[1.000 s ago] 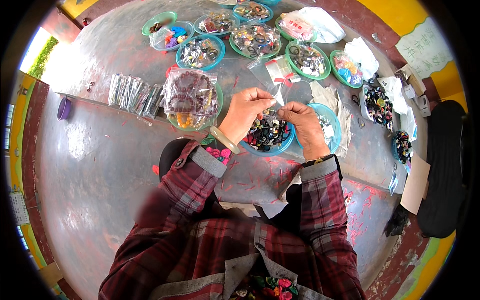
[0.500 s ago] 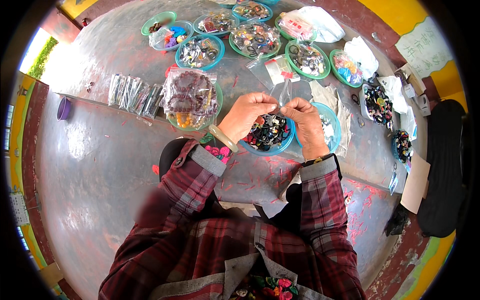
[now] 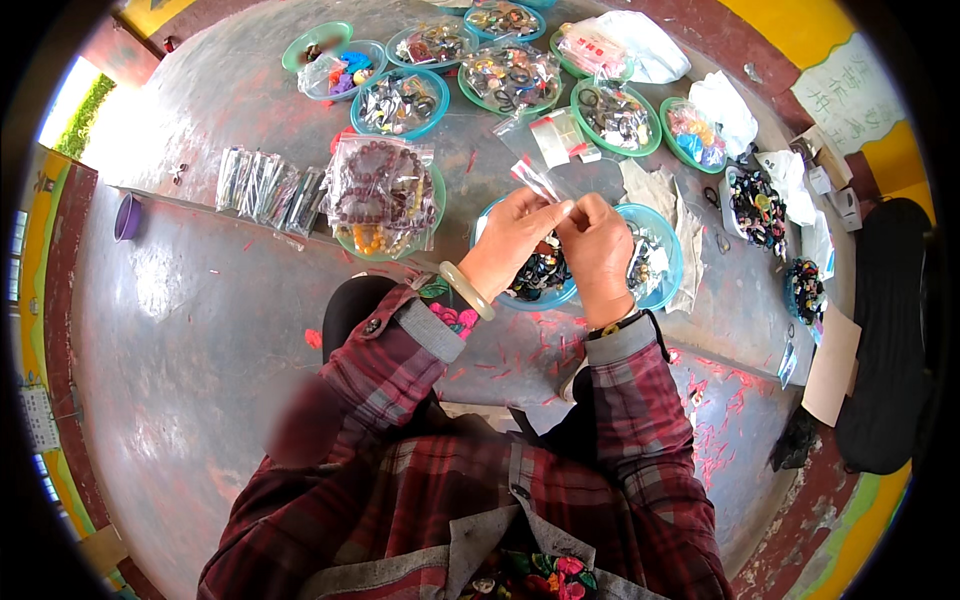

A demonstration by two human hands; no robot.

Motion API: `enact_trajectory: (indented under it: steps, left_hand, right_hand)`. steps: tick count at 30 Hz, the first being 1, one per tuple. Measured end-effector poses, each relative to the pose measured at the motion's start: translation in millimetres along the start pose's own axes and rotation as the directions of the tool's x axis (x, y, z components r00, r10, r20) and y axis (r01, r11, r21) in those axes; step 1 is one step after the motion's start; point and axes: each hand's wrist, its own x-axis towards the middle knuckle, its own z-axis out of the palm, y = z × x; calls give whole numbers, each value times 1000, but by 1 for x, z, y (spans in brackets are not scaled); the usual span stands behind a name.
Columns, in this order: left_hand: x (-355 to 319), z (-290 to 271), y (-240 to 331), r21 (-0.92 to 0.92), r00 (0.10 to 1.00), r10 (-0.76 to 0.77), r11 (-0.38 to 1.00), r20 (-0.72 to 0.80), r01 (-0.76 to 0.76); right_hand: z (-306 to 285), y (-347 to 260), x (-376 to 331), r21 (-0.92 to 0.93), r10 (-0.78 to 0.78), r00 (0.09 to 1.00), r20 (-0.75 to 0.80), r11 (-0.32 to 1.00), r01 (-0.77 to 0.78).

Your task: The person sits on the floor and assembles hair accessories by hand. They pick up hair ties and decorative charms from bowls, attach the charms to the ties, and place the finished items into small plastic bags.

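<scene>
Above a blue basin point(image 3: 540, 306) of small dark and coloured pieces, my left hand point(image 3: 512, 240) and my right hand point(image 3: 600, 255) meet with thumbs and fingers pinched. Between them is a small clear plastic bag point(image 3: 538, 180) with a red stripe, its striped end sticking up past my left fingers. The lower part of the bag is hidden by my hands, so what it holds cannot be made out. Right of my right hand stands another blue basin point(image 3: 680, 268) with whitish and dark bits. Bagged dark red bead strings point(image 3: 380, 185) lie on a green basin to the left.
Beyond my hands stand several basins of bagged goods point(image 3: 510, 78). Bundled slim packets point(image 3: 265, 190) lie along the step edge at left. At right are a white tray of dark pieces point(image 3: 757, 210), scissors point(image 3: 711, 198) and a cardboard sheet point(image 3: 832, 370). Red scraps litter the floor.
My hands have drawn closer together and the right has turned inward. The bag now tilts to the left, its red-striped end above my left fingers.
</scene>
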Motion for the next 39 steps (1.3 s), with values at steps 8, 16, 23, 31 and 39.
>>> enact_trajectory:
  steps: [8,16,23,31,39]
  left_hand:
    - [10,-16,-4,42,992,-38,998,-123,44]
    - [10,-20,2,462,995,-24,887,96,-23]
    - [7,-17,9,277,995,-56,960,86,30]
    - [7,-19,7,170,1000,-17,985,18,14]
    - [6,-20,9,54,999,-53,997,0,53]
  right_hand:
    - [-12,-4,3,144,149,950,274,970,-193]
    - [-29,27,14,513,170,824,540,710,-483]
    - [-24,27,10,645,251,801,544,486,-590]
    - [-18,28,9,661,212,771,601,410,-628]
    - [-18,29,9,679,204,782,589,400,-616]
